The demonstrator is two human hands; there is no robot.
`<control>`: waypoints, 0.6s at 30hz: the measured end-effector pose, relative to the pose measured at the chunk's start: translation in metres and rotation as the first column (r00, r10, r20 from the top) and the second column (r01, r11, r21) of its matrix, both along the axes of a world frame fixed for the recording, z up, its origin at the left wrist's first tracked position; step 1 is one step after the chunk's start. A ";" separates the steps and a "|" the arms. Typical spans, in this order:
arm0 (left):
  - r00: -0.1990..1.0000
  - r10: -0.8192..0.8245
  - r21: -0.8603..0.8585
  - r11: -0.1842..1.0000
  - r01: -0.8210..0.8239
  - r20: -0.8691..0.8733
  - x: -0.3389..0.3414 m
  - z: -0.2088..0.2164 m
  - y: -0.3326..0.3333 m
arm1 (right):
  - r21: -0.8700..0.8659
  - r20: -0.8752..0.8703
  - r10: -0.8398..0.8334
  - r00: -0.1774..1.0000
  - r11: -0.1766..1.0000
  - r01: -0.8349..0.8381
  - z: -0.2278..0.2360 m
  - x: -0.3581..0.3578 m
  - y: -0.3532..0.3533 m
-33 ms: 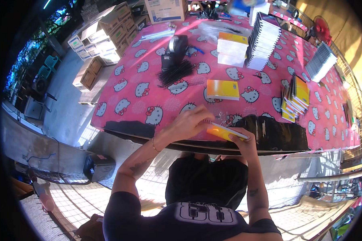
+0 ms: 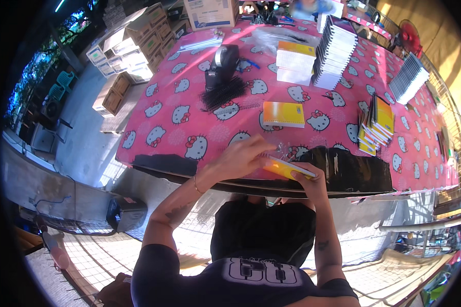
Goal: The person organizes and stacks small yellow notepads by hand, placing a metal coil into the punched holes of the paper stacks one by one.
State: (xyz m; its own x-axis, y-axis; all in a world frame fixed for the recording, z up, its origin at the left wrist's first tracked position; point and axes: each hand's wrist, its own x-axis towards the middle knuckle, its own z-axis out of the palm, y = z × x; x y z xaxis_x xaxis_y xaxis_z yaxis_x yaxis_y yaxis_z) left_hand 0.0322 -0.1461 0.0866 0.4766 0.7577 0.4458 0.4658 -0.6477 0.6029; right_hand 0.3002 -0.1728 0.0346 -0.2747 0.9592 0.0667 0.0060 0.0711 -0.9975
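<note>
Above the table's front edge I hold a small notebook [image 2: 283,168] with a yellow-orange cover, tilted, its white page edges facing up. My right hand [image 2: 311,176] grips its right end, thumb on the cover. My left hand [image 2: 245,155] is bent over the left end, fingers curled at the bound edge, where a bit of coil shows; the fingertips are partly hidden. Just beyond lies another yellow notebook [image 2: 284,114], flat on the table. Loose black binding coils [image 2: 224,94] lie in a heap to the far left, next to a black device [image 2: 222,66].
A pink patterned cloth [image 2: 182,115] covers the table. Notebook stacks stand at the back: yellow-topped [image 2: 295,64], tall coil-bound [image 2: 336,53], and another [image 2: 409,79] at right. Several yellow notebooks [image 2: 376,125] lean together. Cartons [image 2: 138,41] stand left; another person [image 2: 312,7] is beyond the table.
The fingers of my left hand have shifted slightly at the notebook's bound end. At the far side the other person's blurred arm has moved a little.
</note>
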 end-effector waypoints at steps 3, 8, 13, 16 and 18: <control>0.986 -0.030 -0.060 0.998 0.021 -0.161 0.003 -0.004 0.001 | 0.041 0.004 0.004 1.000 0.999 -0.005 -0.001 0.000 0.001; 0.747 0.548 0.464 0.809 -0.360 -0.375 0.055 -0.026 -0.043 | 0.035 -0.011 -0.025 1.000 0.999 0.025 -0.007 0.001 -0.001; 0.780 0.445 0.301 0.891 -0.339 -0.440 0.063 -0.075 -0.085 | -0.056 -0.067 -0.008 0.998 0.998 0.004 -0.011 0.003 0.003; 0.647 0.632 0.495 0.762 -0.418 -0.426 0.055 -0.039 -0.032 | -0.204 -0.136 0.000 0.991 0.978 -0.028 -0.013 0.002 -0.005; 0.676 0.534 0.429 0.837 -0.339 -0.507 0.064 -0.061 -0.071 | -0.245 -0.173 -0.008 0.985 0.969 -0.035 -0.006 0.009 0.001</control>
